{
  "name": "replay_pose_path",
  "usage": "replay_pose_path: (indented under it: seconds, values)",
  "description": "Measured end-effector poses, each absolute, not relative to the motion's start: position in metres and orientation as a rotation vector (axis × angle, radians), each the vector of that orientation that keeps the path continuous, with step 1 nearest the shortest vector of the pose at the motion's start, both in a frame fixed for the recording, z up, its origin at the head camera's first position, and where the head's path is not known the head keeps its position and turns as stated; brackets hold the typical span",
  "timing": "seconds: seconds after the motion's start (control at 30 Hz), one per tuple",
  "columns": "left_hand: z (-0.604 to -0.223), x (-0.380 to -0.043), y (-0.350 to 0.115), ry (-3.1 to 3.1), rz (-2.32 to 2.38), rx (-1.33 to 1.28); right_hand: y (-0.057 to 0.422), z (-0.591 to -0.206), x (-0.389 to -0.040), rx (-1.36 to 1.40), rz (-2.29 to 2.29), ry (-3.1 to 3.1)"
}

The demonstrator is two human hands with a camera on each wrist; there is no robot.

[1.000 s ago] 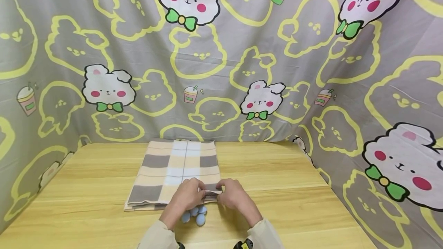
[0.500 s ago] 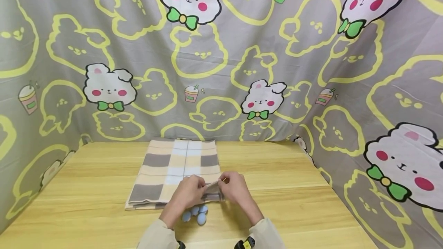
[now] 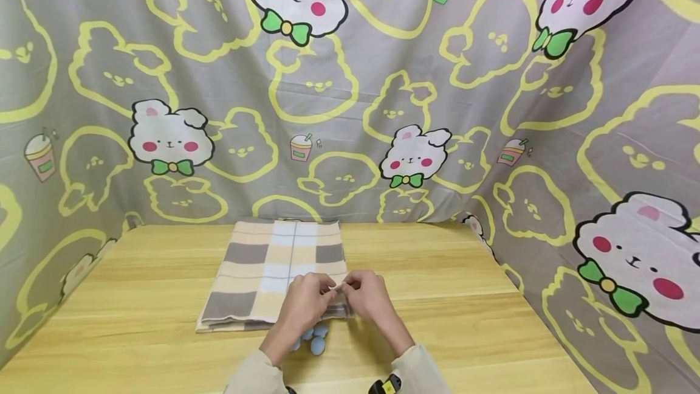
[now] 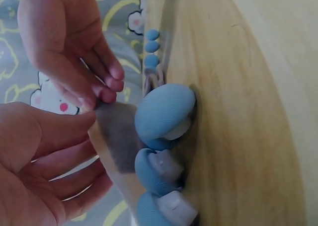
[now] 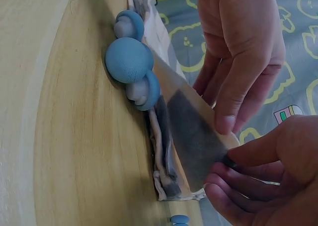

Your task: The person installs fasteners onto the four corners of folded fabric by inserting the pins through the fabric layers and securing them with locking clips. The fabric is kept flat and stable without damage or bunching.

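A folded checked blanket in grey, beige and white lies on the table. At its near right corner my left hand pinches the lifted edge. Close beside it, my right hand pinches the same corner, the fingertips of both hands almost meeting. Grey lifted cloth shows below the fingers in the right wrist view. A small dark bit, kind unclear, shows at the right fingertips. Several blue mushroom-shaped pieces with pale stems lie before the blanket, partly hidden by my left wrist. One large blue cap faces the left wrist camera.
The wooden table extends on both sides of the blanket. A grey curtain with cartoon rabbits hangs behind it and along the sides. More blue round pieces appear beyond the blanket's corner in the left wrist view.
My right hand has risen slightly, lifting the blanket's corner. My left hand has shifted up and right, bringing the fingertips of both hands together. The blue pieces stay where they were.
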State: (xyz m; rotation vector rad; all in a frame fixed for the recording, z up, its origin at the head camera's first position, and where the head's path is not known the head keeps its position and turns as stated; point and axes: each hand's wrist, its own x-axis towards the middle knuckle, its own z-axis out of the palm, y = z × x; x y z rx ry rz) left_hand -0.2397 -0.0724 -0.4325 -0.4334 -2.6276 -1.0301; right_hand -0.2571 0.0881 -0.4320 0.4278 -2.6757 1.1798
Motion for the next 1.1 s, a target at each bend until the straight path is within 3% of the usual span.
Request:
replay_pose_path:
  seconds: [0.5, 1.1]
  values:
    - [-0.432, -0.243, -0.076, -2.594, -1.023, -0.339, 0.098, -0.42, -0.259, 0.324, 1.316, -2.684]
    - [-0.432, -0.243, -0.075, -2.588, -1.049, -0.279, 0.144, -0.422, -0.264, 0.112, 1.024, -3.07]
